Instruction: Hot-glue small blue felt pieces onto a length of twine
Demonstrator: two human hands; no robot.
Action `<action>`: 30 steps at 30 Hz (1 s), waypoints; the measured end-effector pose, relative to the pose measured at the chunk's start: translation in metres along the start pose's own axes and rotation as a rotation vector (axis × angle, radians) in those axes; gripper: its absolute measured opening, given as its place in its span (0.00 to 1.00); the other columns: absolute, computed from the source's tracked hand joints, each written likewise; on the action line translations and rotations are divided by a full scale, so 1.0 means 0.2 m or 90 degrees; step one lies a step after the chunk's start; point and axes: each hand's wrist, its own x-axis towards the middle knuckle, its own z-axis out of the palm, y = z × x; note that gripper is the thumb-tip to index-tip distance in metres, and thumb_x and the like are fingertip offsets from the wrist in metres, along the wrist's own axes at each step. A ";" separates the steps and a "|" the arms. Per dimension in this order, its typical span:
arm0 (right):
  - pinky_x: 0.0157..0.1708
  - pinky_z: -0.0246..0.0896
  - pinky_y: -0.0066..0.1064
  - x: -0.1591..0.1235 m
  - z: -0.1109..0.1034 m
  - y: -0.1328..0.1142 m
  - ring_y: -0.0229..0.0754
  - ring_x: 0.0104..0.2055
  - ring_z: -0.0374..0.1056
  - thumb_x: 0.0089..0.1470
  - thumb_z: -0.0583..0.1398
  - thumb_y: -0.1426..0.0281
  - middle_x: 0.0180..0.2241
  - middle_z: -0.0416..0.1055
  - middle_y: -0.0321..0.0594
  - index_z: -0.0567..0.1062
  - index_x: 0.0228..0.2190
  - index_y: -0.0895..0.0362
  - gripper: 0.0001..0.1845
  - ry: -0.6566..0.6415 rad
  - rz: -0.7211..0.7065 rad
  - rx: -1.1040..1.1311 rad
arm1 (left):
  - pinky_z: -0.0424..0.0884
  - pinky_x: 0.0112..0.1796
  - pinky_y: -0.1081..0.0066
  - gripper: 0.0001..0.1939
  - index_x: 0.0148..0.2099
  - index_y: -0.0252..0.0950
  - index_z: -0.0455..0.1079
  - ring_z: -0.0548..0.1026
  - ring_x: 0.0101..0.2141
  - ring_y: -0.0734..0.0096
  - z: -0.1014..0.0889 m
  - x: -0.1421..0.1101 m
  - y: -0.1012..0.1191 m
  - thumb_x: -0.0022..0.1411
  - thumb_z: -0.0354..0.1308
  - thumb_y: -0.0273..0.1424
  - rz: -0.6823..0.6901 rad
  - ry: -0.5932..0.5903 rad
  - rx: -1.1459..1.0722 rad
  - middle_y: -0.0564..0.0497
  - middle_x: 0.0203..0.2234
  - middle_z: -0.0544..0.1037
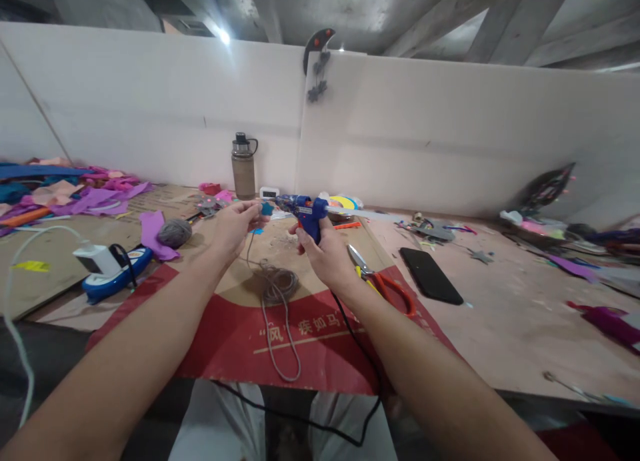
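My right hand point(320, 247) is wrapped round the handle of a blue hot glue gun point(307, 211), with a long clear glue stick point(370, 214) jutting from its back. The nozzle points left, toward my left hand point(237, 224). Between thumb and fingertips, that hand pinches a small blue felt star point(267, 209), close to the nozzle. Whether nozzle and star touch, I cannot tell. Grey yarn point(280, 284) lies loosely coiled below, on a red and tan cardboard sheet point(220, 354); one strand runs up toward my left hand.
Orange-handled scissors point(393, 291) and a black phone point(431, 275) lie to the right. Leftward are a grey yarn ball point(175, 233), a blue power strip point(117, 281) with a white charger point(97, 259), and felt scraps point(95, 197). A bottle point(243, 171) stands at the back wall. The gun's black cord point(367, 364) hangs over my lap.
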 end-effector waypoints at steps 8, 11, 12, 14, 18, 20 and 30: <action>0.37 0.64 0.38 0.00 0.00 0.03 0.44 0.35 0.69 0.58 0.55 0.62 0.39 0.74 0.46 0.68 0.43 0.55 0.13 0.002 -0.044 -0.091 | 0.70 0.27 0.77 0.05 0.30 0.32 0.70 0.75 0.22 0.77 0.00 -0.01 0.00 0.52 0.62 0.28 0.001 -0.026 -0.002 0.53 0.21 0.74; 0.38 0.63 0.38 0.00 0.01 0.03 0.45 0.37 0.69 0.59 0.55 0.62 0.38 0.75 0.47 0.68 0.43 0.56 0.14 0.004 -0.050 -0.108 | 0.70 0.26 0.76 0.06 0.30 0.32 0.70 0.75 0.22 0.76 0.01 -0.02 0.00 0.52 0.64 0.29 0.000 -0.025 0.008 0.53 0.21 0.75; 0.38 0.63 0.38 0.00 0.01 0.02 0.46 0.38 0.69 0.58 0.55 0.62 0.38 0.75 0.47 0.69 0.43 0.56 0.14 0.003 -0.049 -0.116 | 0.70 0.26 0.76 0.07 0.30 0.32 0.71 0.75 0.22 0.76 0.01 -0.02 0.00 0.52 0.64 0.30 0.002 -0.029 0.012 0.52 0.22 0.75; 0.39 0.63 0.38 -0.01 0.01 0.01 0.46 0.38 0.69 0.58 0.55 0.63 0.38 0.74 0.47 0.69 0.43 0.56 0.13 0.000 -0.047 -0.135 | 0.69 0.26 0.76 0.08 0.30 0.32 0.71 0.75 0.22 0.76 0.01 -0.02 0.00 0.52 0.65 0.31 0.007 -0.038 0.018 0.52 0.22 0.75; 0.39 0.62 0.38 -0.02 0.01 -0.01 0.47 0.38 0.69 0.58 0.54 0.64 0.37 0.74 0.47 0.69 0.44 0.56 0.14 -0.001 -0.052 -0.159 | 0.70 0.27 0.76 0.08 0.31 0.32 0.72 0.75 0.22 0.75 0.00 -0.02 -0.01 0.51 0.65 0.32 0.007 -0.046 0.019 0.50 0.24 0.77; 0.39 0.62 0.39 -0.02 0.01 -0.01 0.47 0.38 0.69 0.58 0.54 0.64 0.37 0.74 0.48 0.69 0.45 0.56 0.14 0.003 -0.054 -0.168 | 0.70 0.27 0.75 0.09 0.31 0.32 0.73 0.76 0.22 0.75 0.00 -0.02 -0.01 0.51 0.66 0.32 0.007 -0.051 0.023 0.49 0.24 0.77; 0.40 0.61 0.39 -0.01 0.00 0.00 0.48 0.37 0.68 0.58 0.54 0.64 0.39 0.74 0.50 0.67 0.47 0.58 0.17 -0.003 -0.060 -0.197 | 0.71 0.28 0.74 0.09 0.31 0.31 0.72 0.76 0.23 0.73 0.01 -0.02 0.00 0.51 0.65 0.31 0.002 -0.050 0.020 0.50 0.23 0.77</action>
